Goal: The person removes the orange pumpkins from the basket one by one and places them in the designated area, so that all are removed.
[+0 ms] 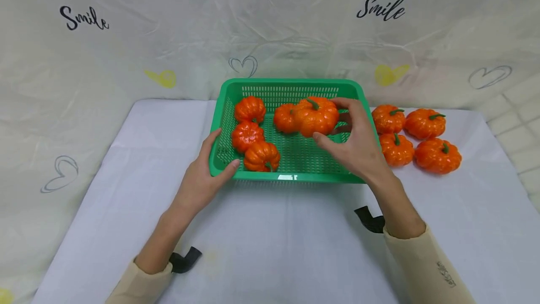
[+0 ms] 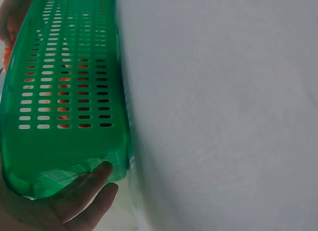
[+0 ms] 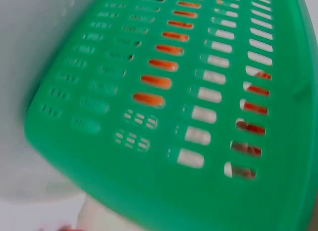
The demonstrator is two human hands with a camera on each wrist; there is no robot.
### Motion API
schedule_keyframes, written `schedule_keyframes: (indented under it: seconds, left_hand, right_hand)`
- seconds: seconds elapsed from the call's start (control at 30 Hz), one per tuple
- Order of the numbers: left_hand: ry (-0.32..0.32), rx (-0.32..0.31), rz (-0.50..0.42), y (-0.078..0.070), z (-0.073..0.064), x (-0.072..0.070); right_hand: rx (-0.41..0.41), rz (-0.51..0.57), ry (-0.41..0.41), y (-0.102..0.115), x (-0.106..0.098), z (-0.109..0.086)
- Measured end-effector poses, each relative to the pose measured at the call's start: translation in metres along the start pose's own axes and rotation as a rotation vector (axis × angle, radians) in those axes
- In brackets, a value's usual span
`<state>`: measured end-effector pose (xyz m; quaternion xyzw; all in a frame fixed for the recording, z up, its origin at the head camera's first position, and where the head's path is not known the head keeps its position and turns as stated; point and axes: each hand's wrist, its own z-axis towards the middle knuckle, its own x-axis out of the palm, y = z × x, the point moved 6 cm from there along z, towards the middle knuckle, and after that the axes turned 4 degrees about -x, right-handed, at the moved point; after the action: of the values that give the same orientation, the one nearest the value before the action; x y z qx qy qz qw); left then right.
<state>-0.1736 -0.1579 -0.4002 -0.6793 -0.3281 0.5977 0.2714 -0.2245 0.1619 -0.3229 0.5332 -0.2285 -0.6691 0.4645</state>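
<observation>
Left hand (image 1: 200, 176) and right hand (image 1: 359, 148) reach forward, both hands curled in grips.

Glossy pumpkins (image 1: 316, 115), a smooth plastic basket (image 1: 329, 178), matt cloth below.
From where I'm standing, the basket looks like moulded plastic, sleek along its rim, its walls pierced with slots. The pumpkins inside it and over on the right have ribbed, shiny skins dotted with highlights. The table cover (image 1: 270, 247) looks like matt, lightly creased cloth; the far wall sheet (image 1: 270, 22) seems thin, wrinkled plastic with a slight sheen. The right sleeve (image 1: 426, 262) is matt fabric.
</observation>
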Motion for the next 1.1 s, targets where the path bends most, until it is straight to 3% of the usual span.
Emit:
schedule_keyframes:
  seconds: [0.6,1.1]
  left_hand:
    - [-0.001,0.002,-0.006,-0.001,-0.002,-0.001]
    - [-0.011,-0.002,-0.008,0.001,0.000,0.000]
  right_hand:
    - [0.072,-0.071,-0.111,-0.015,-0.047,-0.022]
    - [0.119,-0.032,-0.272,-0.038,-0.097,-0.053]
